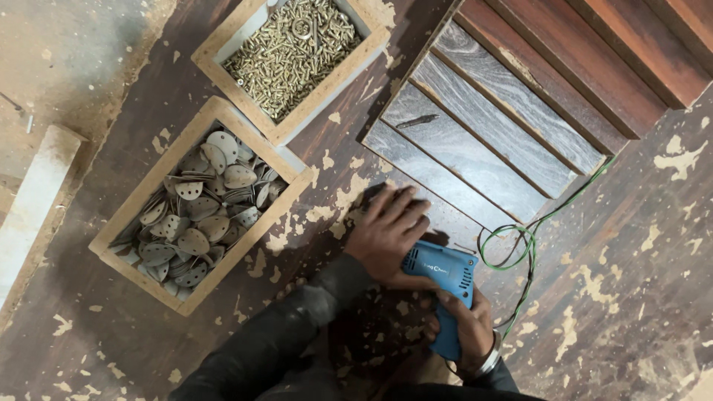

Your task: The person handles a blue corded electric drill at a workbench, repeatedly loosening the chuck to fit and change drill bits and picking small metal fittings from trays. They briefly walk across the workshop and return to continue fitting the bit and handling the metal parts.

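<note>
Scuffed, flaking dark wood floor (pixel 631 245) | left hand (pixel 386 230) fingers spread flat on plank | right hand (pixel 464 327) gripping blue plastic drill (pixel 444 286)

The blue drill's (pixel 441 286) bit is hidden under its body, and the screw box (pixel 291 59) runs off the top edge.

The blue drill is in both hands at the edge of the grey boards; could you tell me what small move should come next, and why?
Probably press the drill straight down. The right hand grips its handle, and the left hand lies flat by its nose at the end of the grey boards, steadying it. The bit itself is hidden, so check its seat first.
</note>
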{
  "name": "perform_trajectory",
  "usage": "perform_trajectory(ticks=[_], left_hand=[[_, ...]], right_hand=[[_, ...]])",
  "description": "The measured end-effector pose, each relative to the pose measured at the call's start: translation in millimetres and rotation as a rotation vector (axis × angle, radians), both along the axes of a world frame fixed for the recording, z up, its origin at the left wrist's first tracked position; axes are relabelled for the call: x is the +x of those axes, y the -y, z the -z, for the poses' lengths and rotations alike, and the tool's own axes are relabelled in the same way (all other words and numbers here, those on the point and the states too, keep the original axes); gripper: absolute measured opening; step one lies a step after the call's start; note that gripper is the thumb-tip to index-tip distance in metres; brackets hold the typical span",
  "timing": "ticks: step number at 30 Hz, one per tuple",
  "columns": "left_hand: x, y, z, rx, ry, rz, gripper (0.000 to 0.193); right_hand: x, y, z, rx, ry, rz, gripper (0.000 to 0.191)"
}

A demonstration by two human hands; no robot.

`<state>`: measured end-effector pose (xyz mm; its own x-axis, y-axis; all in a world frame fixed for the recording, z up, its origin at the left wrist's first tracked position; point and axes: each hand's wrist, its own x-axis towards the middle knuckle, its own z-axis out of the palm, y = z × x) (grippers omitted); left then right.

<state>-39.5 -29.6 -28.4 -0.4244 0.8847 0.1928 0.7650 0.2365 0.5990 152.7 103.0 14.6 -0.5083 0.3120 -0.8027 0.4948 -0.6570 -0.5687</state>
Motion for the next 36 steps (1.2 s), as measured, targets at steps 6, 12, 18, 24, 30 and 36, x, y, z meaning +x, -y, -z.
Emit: perform_trajectory(ticks=[6,12,18,24,30,36], left_hand=[[-2.4,4.8,12.8,0.011,-0.051,-0.006,0.107],[-2.5,5.4,13.3,0.004,-0.066,0.005,0.107],[-2.3,5.9,13.2,0.022,-0.053,0.004,0.106],[-2.1,6.1,16.8,0.033,-0.053,-0.002,0.106],[-1.0,6.4,18.7,0.018,-0.079,-0.010,0.105],[-0.1,6.7,23.1,0.052,-0.067,-0.013,0.104]], right_hand=[[-5.9,0.6,-3.1,-0.042,0.003,0.012,0.030],[-5.2,0.3,-1.2,0.002,0.032,-0.008,0.031],[-4.1,3.8,-3.5,-0.014,-0.011,0.037,0.033],[-4.2,2.5,-1.8,0.027,0.032,-0.012,0.029],[-5.6,3.4,-3.4,-0.049,-0.002,0.053,0.030],[-9.9,3.1,-7.2,0.061,0.060,-0.021,0.030]])
